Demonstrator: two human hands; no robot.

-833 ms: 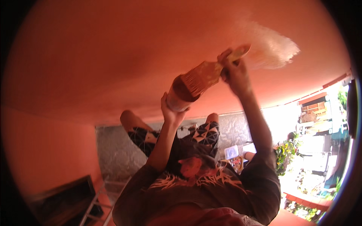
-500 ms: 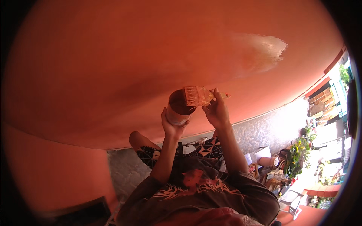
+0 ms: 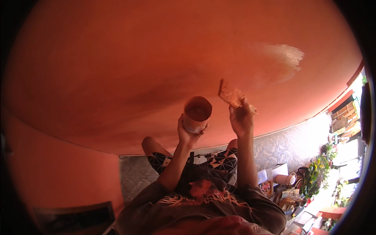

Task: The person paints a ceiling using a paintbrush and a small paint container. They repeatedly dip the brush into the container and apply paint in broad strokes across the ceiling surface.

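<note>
My left hand is wrapped round a paint container, its open top tilted so the dark inside shows. How much paint lies in it I cannot tell. In my right hand is a wide paintbrush, gripped by its handle with the bristles pointing up and to the left. Paint coats the brush, which is a little blurred and held apart from the container. Before both hands rises an orange-red wall, with a pale, wet-looking patch at its upper right.
Below the wall runs a grey patterned floor. To the right stand a pinkish jug, potted plants and a stack of brown boxes. At the lower left is a dark framed panel.
The paintbrush has moved right and up, away from the container's rim, and its bristles have turned upward. The container shows slightly further right in the view.
</note>
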